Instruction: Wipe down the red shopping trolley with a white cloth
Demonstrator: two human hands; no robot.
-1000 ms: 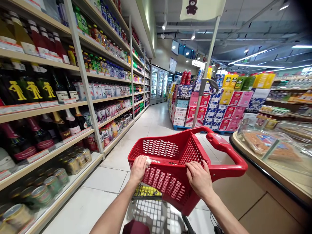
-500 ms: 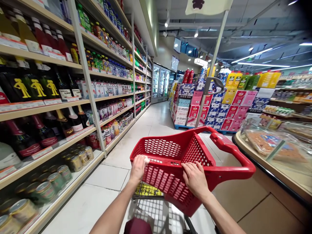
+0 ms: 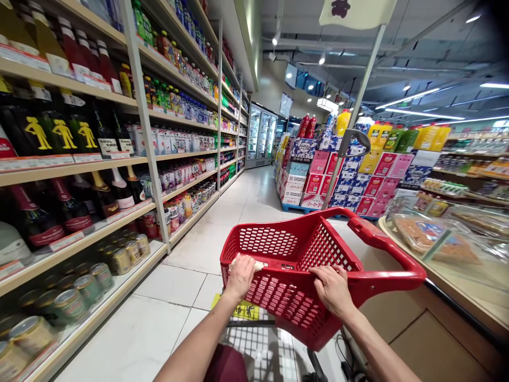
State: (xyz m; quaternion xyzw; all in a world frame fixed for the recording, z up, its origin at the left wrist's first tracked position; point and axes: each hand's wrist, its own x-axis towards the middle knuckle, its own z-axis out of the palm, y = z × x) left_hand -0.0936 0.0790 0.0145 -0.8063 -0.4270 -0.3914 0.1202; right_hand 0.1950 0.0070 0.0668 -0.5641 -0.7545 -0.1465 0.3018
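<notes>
One red plastic shopping cart [image 3: 290, 302], centre to lower right of frame: glossy, sides perforated with rounded slots, looped handle [image 3: 417, 276] at right. Cart basket lies directly ahead of both arms, near rim touched by each hand. Left hand [image 3: 241, 278]: closed over a whitish cloth [image 3: 259, 266] at the rim, toward the basket's left corner. Right hand [image 3: 333, 288]: fingers curled over the same rim, nearer the handle. Cloth mostly hidden beneath left hand; only edges show. Yellow sign [image 3: 249, 312], lower centre, partly covered by left forearm; lettering unreadable. Banner [image 3: 358, 13] cut off at upper edge.
</notes>
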